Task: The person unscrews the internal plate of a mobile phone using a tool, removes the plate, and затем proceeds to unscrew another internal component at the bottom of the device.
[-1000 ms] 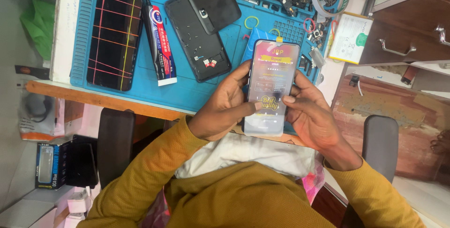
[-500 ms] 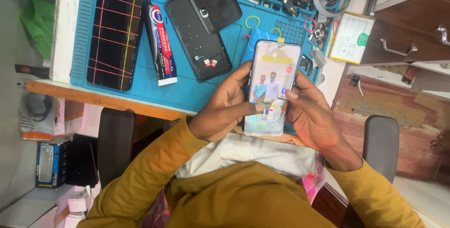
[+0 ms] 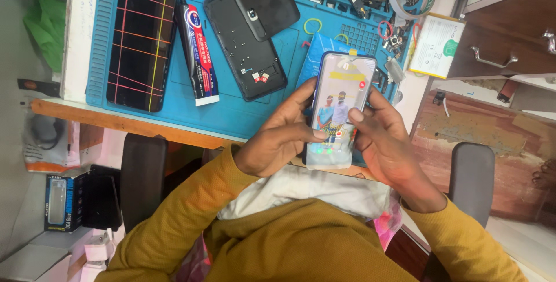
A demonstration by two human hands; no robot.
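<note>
Head view, looking down over a seated person in a mustard-yellow sweater. Blue silicone work mat (image 3: 255, 114) covers the wooden bench edge across the upper half of the frame; its ribbed surface likely keeps small parts from rolling.

Black phone bound with crossed red and yellow rubber bands (image 3: 141, 46) lies flat at upper left, apart from the rest; bands probably clamp a glued screen. Just right of it, white-and-red adhesive tube with black nozzle (image 3: 194, 44) lies parallel. Opened black phone back with loose screws on it (image 3: 248, 44) sits at upper centre, a second dark panel overlapping its top.

Lit smartphone with a colourful screen (image 3: 339, 108) is held centre-right, above the mat's near edge, tilted toward the face for reading.

Left hand (image 3: 278, 140) wraps the phone's left edge, fingers closed on it, thumb on the glass. Right hand (image 3: 391, 143) supports the right edge, closed on it, thumb touching the screen.
</note>
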